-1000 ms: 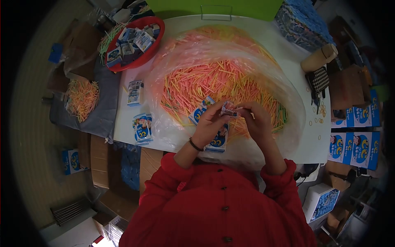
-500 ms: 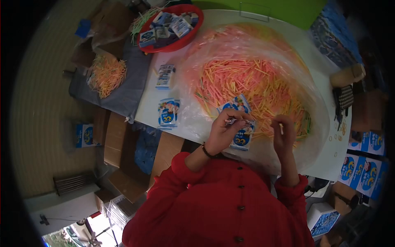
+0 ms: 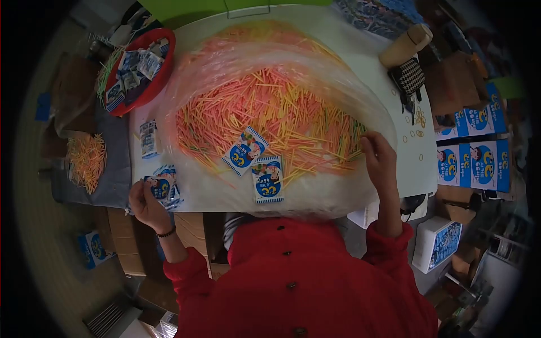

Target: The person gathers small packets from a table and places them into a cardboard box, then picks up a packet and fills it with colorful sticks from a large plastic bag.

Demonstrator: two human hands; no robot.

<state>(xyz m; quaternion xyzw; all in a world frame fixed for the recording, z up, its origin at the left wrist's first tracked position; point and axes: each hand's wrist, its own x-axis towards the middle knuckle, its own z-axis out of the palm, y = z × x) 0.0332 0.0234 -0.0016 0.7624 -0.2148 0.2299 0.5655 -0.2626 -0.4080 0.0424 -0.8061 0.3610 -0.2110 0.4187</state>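
My left hand (image 3: 147,207) is at the table's left front, its fingers closed at the left edge of a blue-and-white packet (image 3: 162,186) that lies over others like it. At the right side of a big heap of pink and yellow thin sticks (image 3: 270,107), my right hand (image 3: 381,160) has its fingertips curled together near some green sticks; whatever is between them is too small to make out. Two more packets lie at the heap's near edge: a tilted packet (image 3: 245,151) and an upright-facing packet (image 3: 267,179). The heap sits in a clear plastic bag (image 3: 225,197).
A red basin (image 3: 171,62) of packets stands at the back left, with a single packet (image 3: 149,139) nearer. Loose sticks (image 3: 86,163) lie on grey cloth at left. Rubber bands (image 3: 420,118), a checked pouch (image 3: 407,77) and printed boxes (image 3: 489,163) are at right.
My left hand has moved left from the packets on the heap to the packet stack. My right hand has moved to the heap's right edge. The camera view has turned and shifted.
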